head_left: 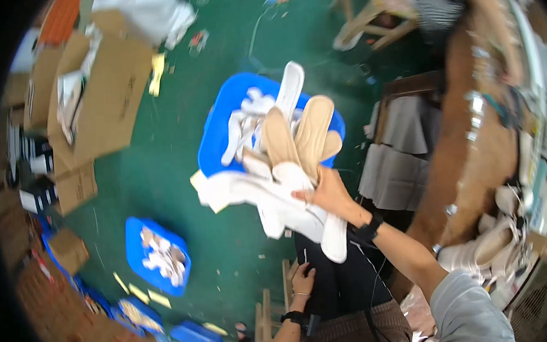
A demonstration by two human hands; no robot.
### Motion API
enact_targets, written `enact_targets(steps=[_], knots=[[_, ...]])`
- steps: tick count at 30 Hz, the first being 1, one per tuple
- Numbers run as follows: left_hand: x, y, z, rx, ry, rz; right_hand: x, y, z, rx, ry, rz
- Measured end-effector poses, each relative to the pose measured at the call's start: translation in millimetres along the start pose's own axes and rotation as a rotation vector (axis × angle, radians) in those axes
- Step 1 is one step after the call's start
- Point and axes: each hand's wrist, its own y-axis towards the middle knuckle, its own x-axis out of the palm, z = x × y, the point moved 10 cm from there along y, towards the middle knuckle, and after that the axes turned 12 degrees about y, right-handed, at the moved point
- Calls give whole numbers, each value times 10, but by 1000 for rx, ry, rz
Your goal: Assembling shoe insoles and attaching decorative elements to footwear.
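Observation:
My right hand is closed around a bundle of white and beige shoe insoles, with the thumb on top. The bundle is above the near side of a large blue tub. Two beige insoles fan away from my fingers over the tub, and one white insole hangs down toward my lap. More white insoles spread to the left over the tub's near rim. My left hand lies low against my black trouser leg, its fingers loosely bent, with nothing visible in it.
A smaller blue tub of white pieces stands on the green floor at left. Open cardboard boxes stand far left. To the right runs a brown workbench with shoes; another person's arm reaches over it. A wooden stool stands far right.

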Motion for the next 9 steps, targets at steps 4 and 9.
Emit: enact_targets(steps=[4,9], knots=[[-797,54,-297,-5,36,-112,-1139,-1423,-892,-96,246,66],[-2070,539,-100,-145,173,-152,-2464,-3282,-927,-91,257,378]])
